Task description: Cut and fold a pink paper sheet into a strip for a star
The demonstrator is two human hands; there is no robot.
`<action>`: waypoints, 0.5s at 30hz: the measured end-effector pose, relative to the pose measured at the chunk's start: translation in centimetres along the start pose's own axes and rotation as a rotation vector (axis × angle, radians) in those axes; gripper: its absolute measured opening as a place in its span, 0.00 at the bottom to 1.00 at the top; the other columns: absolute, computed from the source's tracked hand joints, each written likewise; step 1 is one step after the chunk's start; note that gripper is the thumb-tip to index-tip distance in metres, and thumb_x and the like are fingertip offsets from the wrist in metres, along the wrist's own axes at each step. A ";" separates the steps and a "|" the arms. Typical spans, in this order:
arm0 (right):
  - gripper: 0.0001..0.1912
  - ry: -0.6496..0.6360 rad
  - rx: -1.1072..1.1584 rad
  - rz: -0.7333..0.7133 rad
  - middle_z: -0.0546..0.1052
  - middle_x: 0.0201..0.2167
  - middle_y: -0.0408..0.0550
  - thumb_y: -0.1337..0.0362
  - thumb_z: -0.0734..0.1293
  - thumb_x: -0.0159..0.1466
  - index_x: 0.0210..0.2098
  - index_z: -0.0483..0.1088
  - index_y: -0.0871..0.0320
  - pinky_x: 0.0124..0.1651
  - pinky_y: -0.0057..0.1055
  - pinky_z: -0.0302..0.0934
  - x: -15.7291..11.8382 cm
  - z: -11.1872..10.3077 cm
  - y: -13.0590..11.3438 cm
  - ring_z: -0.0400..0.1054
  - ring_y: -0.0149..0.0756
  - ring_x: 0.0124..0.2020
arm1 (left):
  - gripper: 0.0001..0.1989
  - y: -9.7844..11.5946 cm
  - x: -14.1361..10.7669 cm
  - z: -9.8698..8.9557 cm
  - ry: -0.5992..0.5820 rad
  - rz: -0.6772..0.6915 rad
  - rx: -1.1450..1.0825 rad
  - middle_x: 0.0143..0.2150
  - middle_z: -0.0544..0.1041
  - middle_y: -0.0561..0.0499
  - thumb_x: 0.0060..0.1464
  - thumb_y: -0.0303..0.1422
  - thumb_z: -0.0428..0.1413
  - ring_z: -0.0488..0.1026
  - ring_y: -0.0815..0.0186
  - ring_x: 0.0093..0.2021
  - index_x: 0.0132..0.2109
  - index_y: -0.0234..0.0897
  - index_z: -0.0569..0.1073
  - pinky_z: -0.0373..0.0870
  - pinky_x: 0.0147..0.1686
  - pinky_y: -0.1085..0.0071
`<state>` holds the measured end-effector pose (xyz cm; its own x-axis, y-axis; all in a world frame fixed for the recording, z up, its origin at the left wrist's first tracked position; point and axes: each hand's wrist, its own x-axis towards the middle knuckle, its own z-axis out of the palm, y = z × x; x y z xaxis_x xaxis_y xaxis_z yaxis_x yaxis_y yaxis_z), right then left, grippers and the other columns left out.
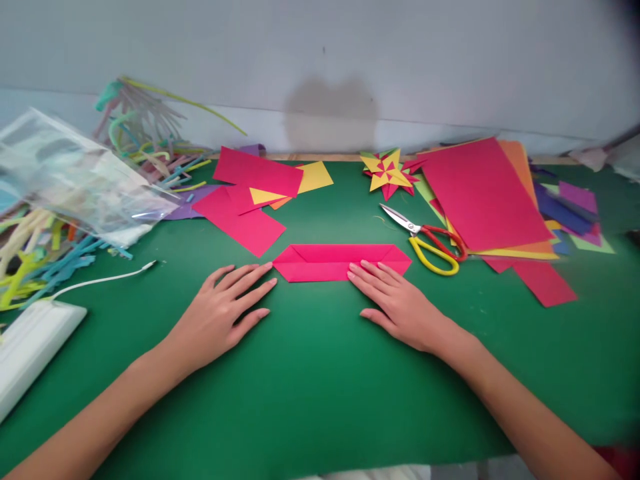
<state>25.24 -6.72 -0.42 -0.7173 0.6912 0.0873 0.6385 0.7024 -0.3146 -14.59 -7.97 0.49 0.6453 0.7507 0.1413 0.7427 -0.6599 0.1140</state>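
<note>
A folded strip of red paper [320, 265] lies flat in front of me, pointed at both ends, with crease lines along its middle. My left hand [227, 303] rests on the table with fingers spread, its fingertips at the strip's left point. Over the right part of the strip, my right hand [393, 297] lies flat with fingers stretched, their tips on the paper and the thumb on the table. Beyond the strip to the right are scissors [425, 243] with one red and one yellow handle, blades a little apart.
On the green table [310, 400] are loose red paper pieces [245, 217] at back left, a red-and-yellow folded paper star [387, 172], and a stack of coloured paper [490, 193]. At left lie a clear plastic bag [85, 180], coloured fuzzy stems [30, 267] and a white device [40, 347] with a cable.
</note>
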 end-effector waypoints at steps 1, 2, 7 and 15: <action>0.38 0.001 -0.001 -0.002 0.56 0.78 0.51 0.56 0.63 0.77 0.80 0.42 0.50 0.77 0.56 0.52 0.1 -0.1 0.0 0.49 0.49 0.78 | 0.25 0.1 -0.1 -0.1 0.004 -0.003 -0.003 0.77 0.61 0.46 0.71 0.41 0.54 0.65 0.47 0.72 0.72 0.47 0.68 0.59 0.70 0.44; 0.37 0.003 -0.001 -0.003 0.58 0.77 0.51 0.57 0.63 0.77 0.80 0.45 0.51 0.76 0.56 0.53 0.2 -0.2 0.0 0.50 0.50 0.78 | 0.25 0.4 -0.1 -0.3 0.013 -0.003 -0.014 0.78 0.60 0.45 0.71 0.40 0.54 0.64 0.47 0.73 0.71 0.46 0.68 0.59 0.70 0.45; 0.22 0.028 -0.017 -0.009 0.75 0.66 0.53 0.60 0.63 0.77 0.69 0.70 0.53 0.69 0.53 0.65 2.3 -2.4 -0.4 0.68 0.52 0.68 | 0.19 2.7 4.1 -1.0 0.085 0.008 -0.143 0.78 0.59 0.42 0.73 0.36 0.51 0.63 0.50 0.73 0.67 0.41 0.71 0.64 0.68 0.49; 0.16 0.035 0.129 0.147 0.85 0.38 0.50 0.62 0.62 0.77 0.38 0.81 0.55 0.45 0.39 0.69 6.4 -4.8 -1.2 0.79 0.44 0.39 | 0.26 4.7 14.0 0.2 -0.097 0.159 0.022 0.70 0.69 0.30 0.65 0.49 0.61 0.68 0.38 0.68 0.58 0.32 0.74 0.63 0.66 0.38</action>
<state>21.21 -2.34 5.06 -0.6071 0.7920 0.0638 0.6933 0.5673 -0.4444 -2.03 -0.58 2.82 0.7682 0.6374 0.0601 0.6332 -0.7703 0.0760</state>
